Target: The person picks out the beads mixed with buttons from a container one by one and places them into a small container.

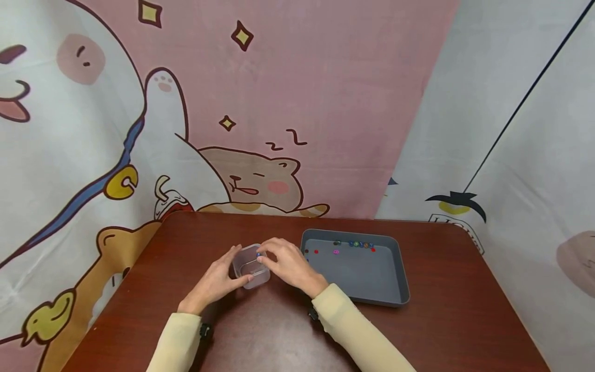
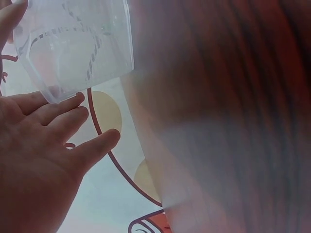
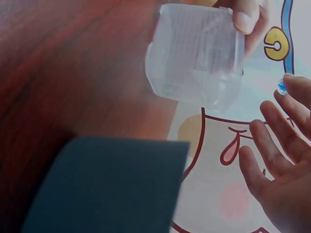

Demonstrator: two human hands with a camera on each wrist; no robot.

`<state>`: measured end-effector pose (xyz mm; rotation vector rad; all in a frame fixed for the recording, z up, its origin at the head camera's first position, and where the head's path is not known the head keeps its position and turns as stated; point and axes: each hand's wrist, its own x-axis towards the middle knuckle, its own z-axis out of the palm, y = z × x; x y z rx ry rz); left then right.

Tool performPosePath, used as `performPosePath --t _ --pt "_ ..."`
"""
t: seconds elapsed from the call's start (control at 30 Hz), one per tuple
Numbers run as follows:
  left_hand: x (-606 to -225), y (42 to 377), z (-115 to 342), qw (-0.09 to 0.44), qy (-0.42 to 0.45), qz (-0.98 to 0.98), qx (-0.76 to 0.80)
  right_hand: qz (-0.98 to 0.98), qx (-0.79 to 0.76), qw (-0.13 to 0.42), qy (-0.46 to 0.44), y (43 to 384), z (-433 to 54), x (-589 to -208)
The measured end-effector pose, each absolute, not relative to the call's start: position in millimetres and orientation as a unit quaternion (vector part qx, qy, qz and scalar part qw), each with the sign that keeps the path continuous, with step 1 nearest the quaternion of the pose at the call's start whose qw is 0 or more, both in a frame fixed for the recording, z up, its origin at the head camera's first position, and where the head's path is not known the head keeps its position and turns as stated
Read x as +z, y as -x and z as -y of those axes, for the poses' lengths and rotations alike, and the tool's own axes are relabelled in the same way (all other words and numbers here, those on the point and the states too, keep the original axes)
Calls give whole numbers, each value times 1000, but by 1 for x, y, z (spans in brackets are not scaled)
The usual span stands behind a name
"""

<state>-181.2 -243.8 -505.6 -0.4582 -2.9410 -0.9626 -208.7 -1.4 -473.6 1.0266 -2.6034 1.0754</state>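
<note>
My left hand [image 1: 215,281] holds a clear plastic container [image 1: 247,282] by its side, thumb on the near wall and fingers on the far one. In the right wrist view the container [image 3: 197,53] shows its translucent walls, with the left thumb at its rim. Between thumb and index finger, my right hand [image 1: 292,264] pinches a small clear-and-blue marble [image 3: 282,87]; its other fingers are spread. That hand is over the container's right side in the head view. What lies inside the container is hard to make out.
A grey tray [image 1: 372,279] lies right of the hands. Along its back part sit several marbles [image 1: 361,244], with a magenta button [image 1: 336,252], a red button [image 1: 316,251] and other small pieces. The brown table [image 1: 446,289] ends at a printed cloth backdrop [image 1: 334,129].
</note>
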Motion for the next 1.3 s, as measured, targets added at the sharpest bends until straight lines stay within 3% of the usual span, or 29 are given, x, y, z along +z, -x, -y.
performPosePath --t 1.3 --pt "-506 181 245 -4 140 938 -316 886 296 71 -350 216 8 -494"
